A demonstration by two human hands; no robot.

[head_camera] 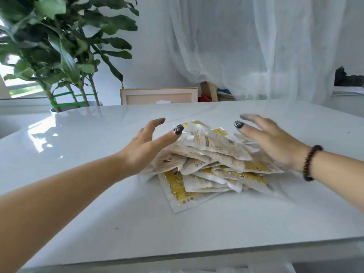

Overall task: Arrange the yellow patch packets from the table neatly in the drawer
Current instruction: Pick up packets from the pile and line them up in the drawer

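From the head camera I look down on a glossy white table that fills the lower two thirds of the frame, and just right of centre I see the pile of packets lying loose on it, yellow and cream faces mixed, overlapping at all angles, some showing a yellow printed panel and others a pale back with text. One packet at the bottom of the heap sticks out toward the lower edge of the frame, its yellow side up. My left hand comes in from the lower left on a bare forearm and sits at the left flank of the pile, fingers straight and spread, the thumb with its dark painted nail lying over the top packets; I cannot tell whether the palm actually presses the stack or only hovers against it. My right hand enters from the right edge, also flat with the fingers fanned apart and blurred, placed over the right side of the pile, gripping nothing. A dark beaded bracelet circles that wrist. In the upper left of the frame stands a leafy green plant whose stems are bound with green ties. Behind the far table edge, near the middle, a pale wooden frame leans upright, and white sheer curtains hang across the upper right.
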